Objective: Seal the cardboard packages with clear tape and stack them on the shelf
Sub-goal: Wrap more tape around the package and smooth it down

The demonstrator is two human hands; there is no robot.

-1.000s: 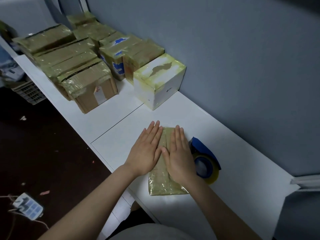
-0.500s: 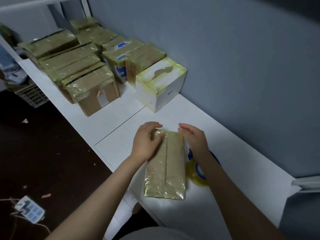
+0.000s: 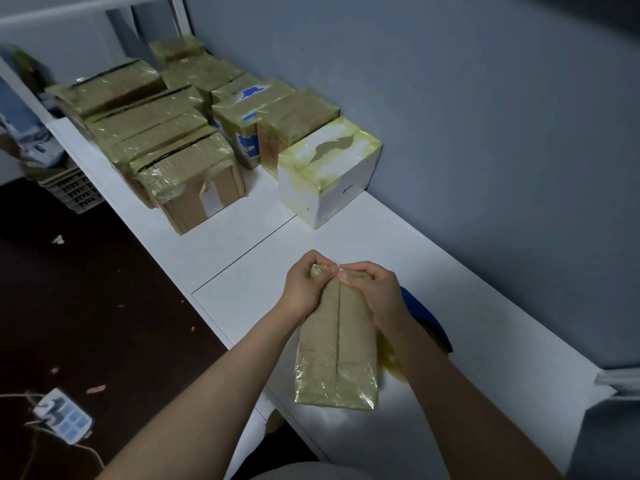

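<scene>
On the dark floor [image 3: 104, 306] at the far left lies a plug strip [image 3: 64, 419], well away from the work. Above it, at the left end of the white shelf [image 3: 242, 233], stands the pile [image 3: 156, 133] of taped boxes, with a white box [image 3: 329, 174] at its near end. The pile looks bumpy on top. I think a new box put down crooked there could tip and slide off.

The left hand [image 3: 303, 289] grips the far end of the box [image 3: 337, 344]. Its fingers are curled round the left corner and its thumb presses on top. The box lies long-ways on the shelf, right in front of the person, with shiny tape [image 3: 332, 386] round both ends. Its near end sits close to the front edge of the shelf. I cannot tell if the far end is lifted a bit or lies flat.

The right hand [image 3: 379, 294] grips the far end too, fingers curled round the right corner, thumb on top. The two thumbs touch in the middle, over the seam.

Here is what could go wrong, I think. If the hands pull the box back, the near end could slip off the edge and the box could drop to the floor. If the thumbs rub too hard, the tape could crease or stick to the skin and peel up, so the end would not stay shut.

The tape roll [image 3: 429, 327] sits just beside the box on the right, half hidden by the right arm [image 3: 433, 375]. That arm could bump it and send it rolling away
</scene>
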